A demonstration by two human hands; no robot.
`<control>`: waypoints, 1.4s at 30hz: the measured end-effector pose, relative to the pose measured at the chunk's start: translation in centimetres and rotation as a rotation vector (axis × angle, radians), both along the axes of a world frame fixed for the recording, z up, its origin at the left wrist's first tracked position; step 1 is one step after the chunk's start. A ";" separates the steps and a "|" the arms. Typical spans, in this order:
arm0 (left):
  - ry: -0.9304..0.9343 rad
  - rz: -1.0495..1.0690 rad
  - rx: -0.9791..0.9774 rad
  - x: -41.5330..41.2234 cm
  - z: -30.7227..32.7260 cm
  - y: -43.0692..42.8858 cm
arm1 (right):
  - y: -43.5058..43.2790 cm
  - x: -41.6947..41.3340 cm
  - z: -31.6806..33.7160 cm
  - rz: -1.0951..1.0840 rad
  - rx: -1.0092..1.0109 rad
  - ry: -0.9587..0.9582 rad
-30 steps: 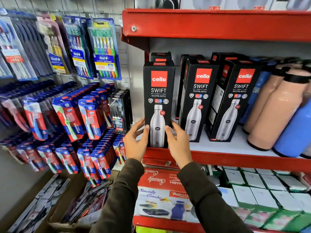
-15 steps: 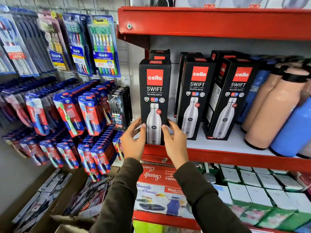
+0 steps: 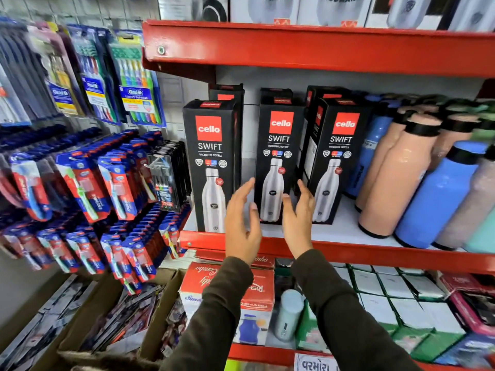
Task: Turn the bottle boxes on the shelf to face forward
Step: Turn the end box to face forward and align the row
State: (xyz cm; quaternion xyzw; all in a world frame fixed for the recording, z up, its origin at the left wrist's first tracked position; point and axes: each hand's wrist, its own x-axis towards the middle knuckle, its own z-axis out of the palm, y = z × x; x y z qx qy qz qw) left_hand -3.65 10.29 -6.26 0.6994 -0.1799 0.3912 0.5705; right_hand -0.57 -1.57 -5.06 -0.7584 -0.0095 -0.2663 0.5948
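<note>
Bottle boxes, black with a red Cello Swift panel, stand upright on the white board of the red shelf (image 3: pixel 348 253): the left box (image 3: pixel 211 167) at the front edge, the middle box (image 3: pixel 278 162) and the right box (image 3: pixel 334 167) set further back. Both hands are spread and empty, the left hand (image 3: pixel 241 226) and right hand (image 3: pixel 297 220) flanking the middle box's lower part without gripping it. Pink and blue bottles (image 3: pixel 417 183) lean to the right.

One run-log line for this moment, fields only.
left hand: open, off left Cello Swift box | right hand: open | both flank middle Cello Swift box | right Cello Swift box: angled
</note>
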 end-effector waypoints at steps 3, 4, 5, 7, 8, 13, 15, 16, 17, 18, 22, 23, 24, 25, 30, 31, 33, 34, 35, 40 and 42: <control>0.147 -0.042 -0.024 1.4 0.9 -1.9 | -0.7 1.5 -0.3 0.060 0.002 0.100; 0.218 -0.028 -0.055 2.1 1.3 -2.3 | -0.9 1.8 -0.3 0.075 -0.005 0.126; 0.289 -0.020 -0.088 2.8 1.6 -2.5 | -0.9 2.2 -0.2 0.088 -0.006 0.154; 0.420 -0.032 -0.143 4.2 2.0 -2.5 | -1.1 2.7 -0.2 0.096 -0.008 0.199; 0.485 -0.044 -0.166 4.8 2.1 -2.5 | -1.1 2.9 -0.1 0.088 -0.020 0.210; 0.596 0.011 -0.241 6.2 1.9 -2.6 | -1.2 3.2 0.1 0.040 -0.058 0.200; 0.595 0.037 -0.243 6.0 1.9 -2.6 | -1.1 3.1 0.2 0.026 -0.064 0.187; 0.596 0.045 -0.242 6.0 1.9 -2.6 | -1.1 3.1 0.1 0.021 -0.066 0.181; 0.593 0.050 -0.242 5.8 1.9 -2.6 | -1.1 2.9 0.1 0.020 -0.067 0.176; 0.588 0.058 -0.239 5.6 1.8 -2.6 | -1.1 2.7 0.0 0.020 -0.066 0.171; 0.564 0.116 -0.232 4.5 1.4 -2.6 | -1.1 1.3 -0.1 0.023 -0.050 0.148; 0.561 0.127 -0.228 4.1 1.3 -2.5 | -1.1 0.8 -0.2 0.025 -0.046 0.141; 0.556 0.133 -0.220 3.7 1.2 -2.5 | -1.1 0.3 -0.3 0.028 -0.044 0.133; 0.547 0.133 -0.213 3.3 1.1 -2.4 | -1.1 -0.2 -0.4 0.029 -0.047 0.122; 0.512 0.087 -0.214 1.2 1.0 -2.0 | -1.1 -2.3 -0.7 0.004 -0.068 0.094; 0.509 0.081 -0.209 0.8 0.9 -1.9 | -1.1 -2.7 -0.7 0.006 -0.072 0.091; 0.508 0.081 -0.195 0.3 0.9 -1.8 | -1.1 -3.2 -0.7 0.004 -0.078 0.081; 0.507 0.079 -0.192 0.1 0.8 -1.7 | -1.1 -3.3 -0.8 0.001 -0.082 0.079; 0.505 0.077 -0.190 -0.1 0.8 -1.6 | -1.1 -3.5 -0.8 -0.005 -0.085 0.078; 0.519 0.073 -0.202 -0.7 0.8 -1.9 | -1.2 -3.8 -0.8 -0.050 -0.105 0.069; 0.519 0.080 -0.214 -0.6 0.9 -2.1 | -1.2 -3.9 -0.7 -0.030 -0.112 0.063</control>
